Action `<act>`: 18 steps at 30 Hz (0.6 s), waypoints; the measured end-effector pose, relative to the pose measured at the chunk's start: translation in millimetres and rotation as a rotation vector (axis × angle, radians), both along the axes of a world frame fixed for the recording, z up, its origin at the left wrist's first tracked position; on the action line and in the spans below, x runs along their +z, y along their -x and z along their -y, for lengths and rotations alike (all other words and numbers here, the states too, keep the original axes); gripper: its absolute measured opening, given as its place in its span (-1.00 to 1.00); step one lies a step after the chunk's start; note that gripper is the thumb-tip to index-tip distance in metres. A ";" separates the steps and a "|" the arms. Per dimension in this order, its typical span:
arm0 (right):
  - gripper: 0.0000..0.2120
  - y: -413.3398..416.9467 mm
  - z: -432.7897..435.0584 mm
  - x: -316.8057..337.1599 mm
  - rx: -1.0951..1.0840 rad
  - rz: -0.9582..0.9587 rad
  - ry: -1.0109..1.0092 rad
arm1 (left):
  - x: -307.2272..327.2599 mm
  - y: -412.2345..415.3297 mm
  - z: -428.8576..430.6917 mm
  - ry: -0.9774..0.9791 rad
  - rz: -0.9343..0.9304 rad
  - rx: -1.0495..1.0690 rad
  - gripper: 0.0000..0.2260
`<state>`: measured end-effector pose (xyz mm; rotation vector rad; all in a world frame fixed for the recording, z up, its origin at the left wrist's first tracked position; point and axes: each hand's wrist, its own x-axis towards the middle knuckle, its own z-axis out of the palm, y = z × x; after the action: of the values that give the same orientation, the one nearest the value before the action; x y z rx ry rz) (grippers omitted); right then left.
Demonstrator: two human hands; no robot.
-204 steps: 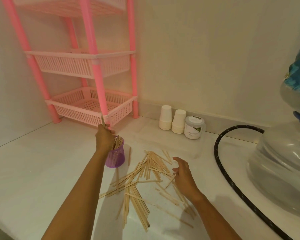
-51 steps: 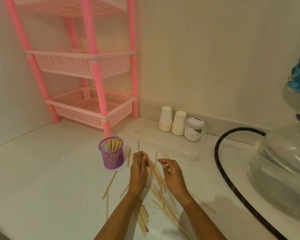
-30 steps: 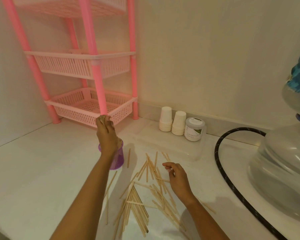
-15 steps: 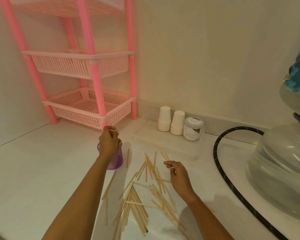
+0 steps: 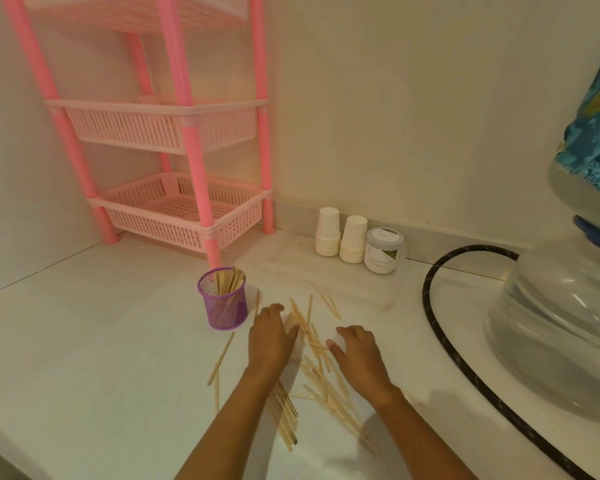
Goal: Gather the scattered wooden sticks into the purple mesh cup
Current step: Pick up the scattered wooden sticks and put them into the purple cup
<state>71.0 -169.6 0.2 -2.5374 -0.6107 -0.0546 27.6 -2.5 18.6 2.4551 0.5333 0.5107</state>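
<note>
Sticks loose on bench; left hand, right hand: grip open, empty. Risk: crowded cup tips if bundle jams.

1. One purple mesh cup, toward the desk's back edge.
2. Wooden sticks: one bundle in the cup and one loose pile on the desk, both too overlapped to count. A few lie singly at the pile's left.
3. Two stacks of paper cups, side by side at the back edge.
4. One jar.
5. One pink rack with three baskets in view.
6. One black hose.
7. One big water bottle.
8. Two grips: left grip, right grip.
</note>
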 end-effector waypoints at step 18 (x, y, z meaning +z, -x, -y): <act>-0.57 93.0 -32.2 -17.7 0.841 0.205 0.283 | 5.3 19.1 -14.8 0.022 -0.145 0.051 -0.69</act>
<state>-22.0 -137.5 -17.5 -2.3276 -1.8176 0.0785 8.4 12.3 24.0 2.4758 0.6580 0.3463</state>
